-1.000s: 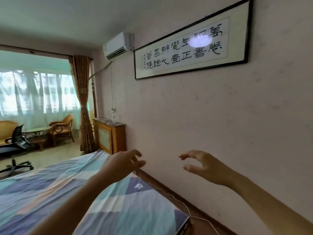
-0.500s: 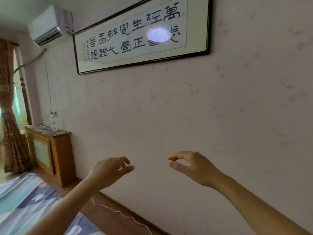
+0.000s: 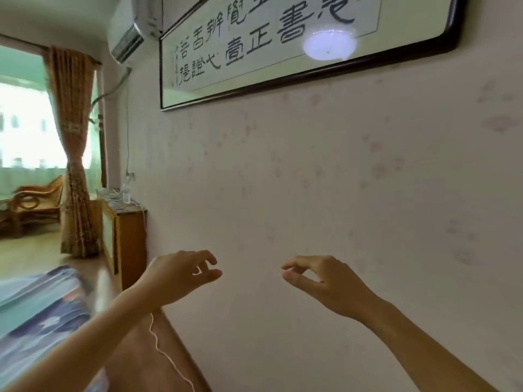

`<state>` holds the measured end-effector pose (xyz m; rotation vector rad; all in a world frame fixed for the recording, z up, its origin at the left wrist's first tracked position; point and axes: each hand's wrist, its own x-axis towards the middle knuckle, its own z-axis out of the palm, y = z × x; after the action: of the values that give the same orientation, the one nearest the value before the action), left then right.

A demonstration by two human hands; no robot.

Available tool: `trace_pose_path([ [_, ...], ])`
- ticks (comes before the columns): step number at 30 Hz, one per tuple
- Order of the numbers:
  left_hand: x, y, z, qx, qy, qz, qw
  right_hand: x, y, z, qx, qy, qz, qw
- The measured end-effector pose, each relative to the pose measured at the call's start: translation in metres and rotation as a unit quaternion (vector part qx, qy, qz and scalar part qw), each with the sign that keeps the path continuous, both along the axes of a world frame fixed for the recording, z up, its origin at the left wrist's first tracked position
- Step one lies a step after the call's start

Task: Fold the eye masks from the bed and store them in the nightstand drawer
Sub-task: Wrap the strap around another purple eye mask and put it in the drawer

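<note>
- Hands raised before a pale pink wall (image 3: 311,179): our left hand (image 3: 175,278) and right hand (image 3: 325,281) hang empty, fingers loosely curled and parted.
- Blue-patterned bed cover (image 3: 36,312) sits at lower left; we see no eye masks on it.
- Black-framed calligraphy scroll (image 3: 283,46) hangs above.

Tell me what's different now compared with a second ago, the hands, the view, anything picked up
The view swung: a second ago much of the bed filled the lower left; it nearly left the frame, and now only its corner shows again. The framed calligraphy looks closer and is cut off at the top. Nothing was picked up or let go. The left hand and right hand stay raised, empty, fingers loosely curled, facing the wall.
</note>
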<state>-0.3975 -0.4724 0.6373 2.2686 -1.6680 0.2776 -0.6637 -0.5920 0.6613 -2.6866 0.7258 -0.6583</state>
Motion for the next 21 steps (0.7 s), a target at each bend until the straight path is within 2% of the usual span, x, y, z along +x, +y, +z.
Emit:
trace_pose_path([
  [7,0.12,-0.023,-0.004,0.012,-0.013,0.169,0.985,0.169,-0.111,-0.005,-0.01,-0.006,0.147,0.989],
  [12,0.207,-0.06,-0.003,-0.009,-0.002,0.208,0.978,0.297,-0.153,-0.012,0.015,0.01,0.213,0.977],
  [21,0.354,-0.1,-0.022,-0.037,0.002,0.275,0.961,0.512,-0.222,-0.005,-0.033,0.056,0.32,0.945],
])
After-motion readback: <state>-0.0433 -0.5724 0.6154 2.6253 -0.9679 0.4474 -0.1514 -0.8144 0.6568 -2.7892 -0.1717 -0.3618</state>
